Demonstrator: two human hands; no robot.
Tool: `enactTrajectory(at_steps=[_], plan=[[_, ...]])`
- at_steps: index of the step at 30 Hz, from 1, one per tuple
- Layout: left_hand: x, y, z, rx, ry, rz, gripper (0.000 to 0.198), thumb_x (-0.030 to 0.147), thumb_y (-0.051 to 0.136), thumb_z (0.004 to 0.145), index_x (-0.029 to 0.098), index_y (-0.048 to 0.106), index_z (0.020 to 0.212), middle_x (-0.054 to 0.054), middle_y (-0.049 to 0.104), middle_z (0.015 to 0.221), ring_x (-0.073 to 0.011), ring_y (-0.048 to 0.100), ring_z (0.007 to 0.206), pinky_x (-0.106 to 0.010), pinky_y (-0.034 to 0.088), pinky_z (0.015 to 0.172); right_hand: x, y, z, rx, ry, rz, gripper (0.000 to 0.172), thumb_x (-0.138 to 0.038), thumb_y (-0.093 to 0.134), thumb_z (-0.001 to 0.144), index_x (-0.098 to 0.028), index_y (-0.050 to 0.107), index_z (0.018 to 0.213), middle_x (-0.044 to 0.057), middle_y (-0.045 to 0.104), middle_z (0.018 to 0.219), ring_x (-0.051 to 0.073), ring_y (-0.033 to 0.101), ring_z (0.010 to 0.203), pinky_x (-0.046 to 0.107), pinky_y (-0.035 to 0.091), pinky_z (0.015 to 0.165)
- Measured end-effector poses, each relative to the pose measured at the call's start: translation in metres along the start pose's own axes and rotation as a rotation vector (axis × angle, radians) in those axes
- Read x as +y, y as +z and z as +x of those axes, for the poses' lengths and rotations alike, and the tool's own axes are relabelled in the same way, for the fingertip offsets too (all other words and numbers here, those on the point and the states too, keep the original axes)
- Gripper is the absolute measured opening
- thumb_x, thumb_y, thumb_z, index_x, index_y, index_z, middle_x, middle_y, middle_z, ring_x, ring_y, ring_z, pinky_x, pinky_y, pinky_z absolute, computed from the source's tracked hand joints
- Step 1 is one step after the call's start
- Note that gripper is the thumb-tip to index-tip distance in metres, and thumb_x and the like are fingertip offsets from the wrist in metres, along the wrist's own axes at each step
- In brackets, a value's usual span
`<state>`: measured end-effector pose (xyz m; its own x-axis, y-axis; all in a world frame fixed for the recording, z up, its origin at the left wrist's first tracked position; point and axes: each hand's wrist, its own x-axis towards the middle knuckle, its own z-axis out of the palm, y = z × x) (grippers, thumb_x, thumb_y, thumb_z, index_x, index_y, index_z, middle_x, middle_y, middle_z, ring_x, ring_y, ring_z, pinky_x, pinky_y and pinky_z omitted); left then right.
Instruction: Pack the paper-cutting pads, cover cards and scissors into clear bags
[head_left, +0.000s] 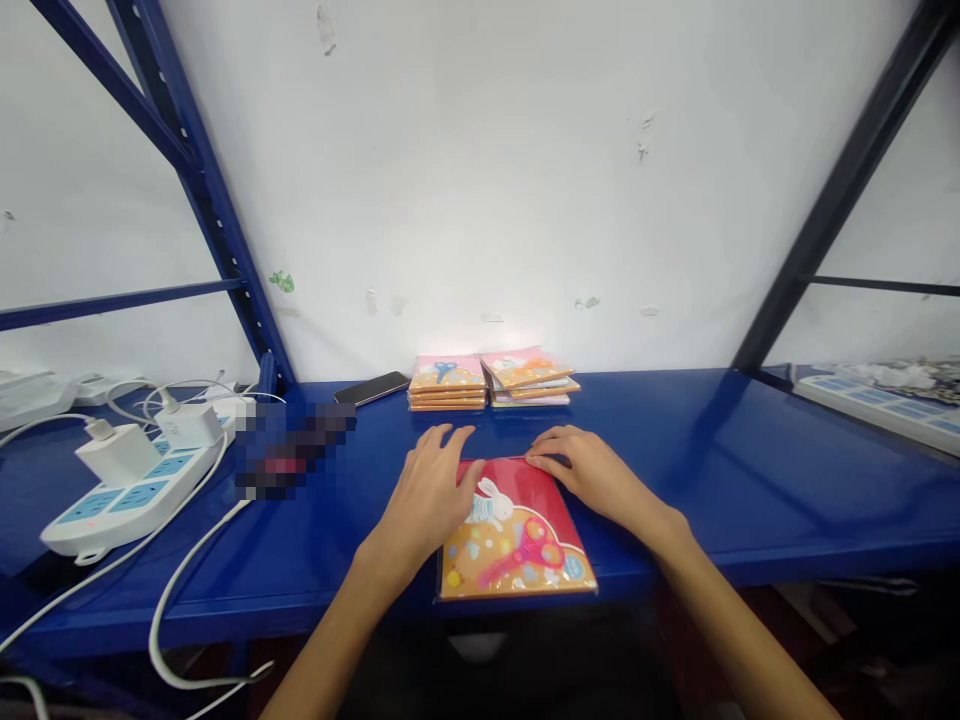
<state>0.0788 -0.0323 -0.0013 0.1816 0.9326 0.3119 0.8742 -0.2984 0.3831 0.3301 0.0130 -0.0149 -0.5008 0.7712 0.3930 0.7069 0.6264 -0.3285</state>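
Note:
A flat booklet (pixel 517 535) in shiny clear wrapping lies near the front edge of the blue table. Its cover is red above and orange below, with a white rabbit and pink scissors on it. My left hand (pixel 435 485) is over its left side, fingers apart, with the thumb on the cover near the upper left corner. At the upper right corner, my right hand (pixel 592 470) has its fingers bent together and its thumb against the top edge. Behind it stand a left stack of similar packs (pixel 448 383) and a less even right stack (pixel 529 377).
A dark phone (pixel 371 388) lies left of the stacks. On the left are a white power strip (pixel 142 500) with chargers, loose white cables (pixel 161 610) and a pixelated dark object (pixel 300 450). Another power strip (pixel 885 405) lies at right. Blue rack posts (pixel 217 200) frame the table.

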Motion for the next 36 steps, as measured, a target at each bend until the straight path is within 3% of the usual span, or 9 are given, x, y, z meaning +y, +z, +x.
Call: enactTrajectory(at_steps=[5, 10, 16, 28, 36], plan=[[0.0, 0.008, 0.001, -0.052, 0.194, 0.113, 0.053, 0.033, 0.052, 0.101, 0.015, 0.049, 0.151, -0.017, 0.06, 0.145, -0.0323, 0.053, 0.136, -0.047, 0.038, 0.115, -0.003, -0.003, -0.001, 0.041, 0.001, -0.09, 0.024, -0.029, 0.057, 0.103, -0.022, 0.08, 0.104, 0.007, 0.079, 0.108, 0.026, 0.069, 0.104, 0.039, 0.053, 0.095], [0.0, 0.008, 0.003, -0.079, 0.201, 0.13, 0.048, 0.036, 0.049, 0.103, 0.011, 0.056, 0.144, -0.017, 0.066, 0.129, -0.0338, 0.058, 0.121, -0.05, 0.044, 0.105, -0.007, -0.005, -0.001, 0.069, 0.004, -0.111, 0.023, -0.028, 0.058, 0.102, -0.021, 0.08, 0.104, 0.007, 0.08, 0.106, 0.026, 0.069, 0.103, 0.04, 0.054, 0.092], [0.003, 0.005, 0.004, -0.095, 0.2, 0.126, 0.038, 0.036, 0.049, 0.104, 0.015, 0.07, 0.128, -0.014, 0.068, 0.119, -0.0313, 0.059, 0.113, -0.046, 0.045, 0.098, -0.005, -0.01, -0.002, 0.001, -0.018, -0.075, 0.022, -0.027, 0.058, 0.102, -0.021, 0.079, 0.104, 0.006, 0.079, 0.107, 0.025, 0.068, 0.103, 0.04, 0.052, 0.093], [0.006, 0.004, 0.006, -0.103, 0.243, 0.114, 0.032, 0.031, 0.05, 0.104, 0.017, 0.075, 0.118, -0.011, 0.069, 0.115, -0.0297, 0.059, 0.108, -0.044, 0.044, 0.093, -0.016, -0.018, -0.006, -0.031, -0.087, -0.053, 0.027, -0.013, 0.054, 0.096, -0.022, 0.076, 0.108, 0.004, 0.078, 0.109, 0.023, 0.066, 0.106, 0.04, 0.05, 0.096], [0.004, 0.004, 0.007, -0.132, 0.309, 0.073, 0.036, 0.024, 0.042, 0.107, 0.017, 0.077, 0.115, -0.01, 0.069, 0.116, -0.0252, 0.061, 0.106, -0.039, 0.046, 0.096, -0.019, -0.023, -0.008, -0.046, -0.057, -0.056, 0.035, -0.007, 0.051, 0.082, -0.02, 0.077, 0.101, 0.005, 0.078, 0.105, 0.023, 0.068, 0.101, 0.038, 0.05, 0.095]])
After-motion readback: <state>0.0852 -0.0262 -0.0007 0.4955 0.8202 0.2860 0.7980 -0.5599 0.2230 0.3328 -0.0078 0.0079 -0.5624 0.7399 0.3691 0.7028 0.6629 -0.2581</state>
